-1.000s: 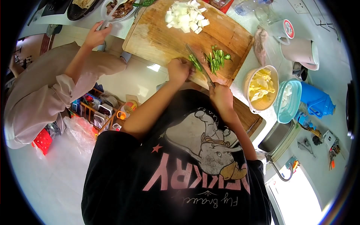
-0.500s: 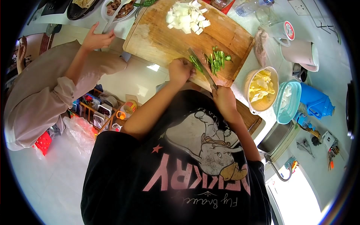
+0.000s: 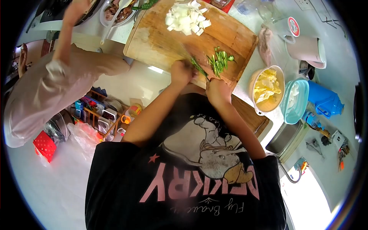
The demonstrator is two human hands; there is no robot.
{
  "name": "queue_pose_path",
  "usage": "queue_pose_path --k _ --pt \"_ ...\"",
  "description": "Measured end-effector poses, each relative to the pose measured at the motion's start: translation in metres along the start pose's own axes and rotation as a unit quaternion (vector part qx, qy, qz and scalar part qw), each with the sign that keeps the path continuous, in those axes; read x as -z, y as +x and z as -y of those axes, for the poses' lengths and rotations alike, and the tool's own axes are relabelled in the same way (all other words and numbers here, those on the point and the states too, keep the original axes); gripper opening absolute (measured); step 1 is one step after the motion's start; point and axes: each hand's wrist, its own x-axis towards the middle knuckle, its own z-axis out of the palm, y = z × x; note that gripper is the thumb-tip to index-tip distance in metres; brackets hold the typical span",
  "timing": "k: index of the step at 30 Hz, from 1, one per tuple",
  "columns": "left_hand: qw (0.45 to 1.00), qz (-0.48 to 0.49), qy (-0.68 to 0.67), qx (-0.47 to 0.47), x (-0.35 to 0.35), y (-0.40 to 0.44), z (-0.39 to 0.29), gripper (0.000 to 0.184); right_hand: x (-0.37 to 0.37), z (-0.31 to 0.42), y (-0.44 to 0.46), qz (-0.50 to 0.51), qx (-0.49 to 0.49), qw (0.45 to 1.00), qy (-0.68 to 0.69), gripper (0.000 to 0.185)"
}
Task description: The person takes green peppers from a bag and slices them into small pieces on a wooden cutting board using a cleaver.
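My right hand [image 3: 218, 92] is closed around the handle of a kitchen knife [image 3: 207, 78], whose blade is smeared by motion and points up and left over the wooden cutting board [image 3: 153, 42]. Close to the blade lies a green pepper piece [image 3: 198, 66]. My left hand [image 3: 182, 73] is curled at the board's near edge beside that piece, its fingertips blurred and partly hidden. Cut green pepper strips [image 3: 220, 62] are heaped to the right of the knife. Farther back on the board sits a pile of chopped white pieces [image 3: 187, 18].
A bowl of yellow leaves [image 3: 267, 88], a teal basket [image 3: 295, 103] and a blue jug [image 3: 326, 100] stand to the right, near the sink [image 3: 285, 138]. At upper left are a plate of meat [image 3: 117, 13] with a white spoon [image 3: 111, 23] and a co-worker's arm [image 3: 66, 38].
The co-worker's hand has left the white spoon and moved up toward the pan. My knife has shifted slightly left, nearer my left hand, and its blade is now blurred.
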Motion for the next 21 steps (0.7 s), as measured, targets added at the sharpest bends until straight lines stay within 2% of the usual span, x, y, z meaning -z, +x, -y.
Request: queue_pose_path --k 4,7,11,16,19,21 --pt "1.000 -0.001 0.005 -0.025 0.000 -0.003 0.003 0.015 -0.017 -0.019 0.005 -0.045 -0.008 0.996 0.076 0.029" --pt "1.000 -0.003 -0.002 -0.024 -0.003 -0.004 0.002 0.015 -0.021 -0.038 0.009 -0.099 0.012 0.991 0.084 0.044" --pt "1.000 -0.001 -0.025 -0.012 -0.002 -0.011 0.000 0.018 -0.012 -0.045 0.003 -0.175 0.053 0.972 0.145 0.041" --pt "0.997 0.012 -0.071 -0.007 0.002 -0.011 0.006 0.019 0.004 -0.044 -0.010 -0.157 0.037 0.977 0.141 0.038" --pt "0.997 -0.009 -0.065 -0.049 0.009 -0.011 0.003 0.017 -0.001 -0.053 -0.013 -0.162 0.017 0.976 0.148 0.038" --pt "0.990 -0.032 0.023 -0.132 0.015 -0.010 -0.001 0.015 -0.002 -0.060 -0.018 -0.163 0.008 0.974 0.157 0.038"
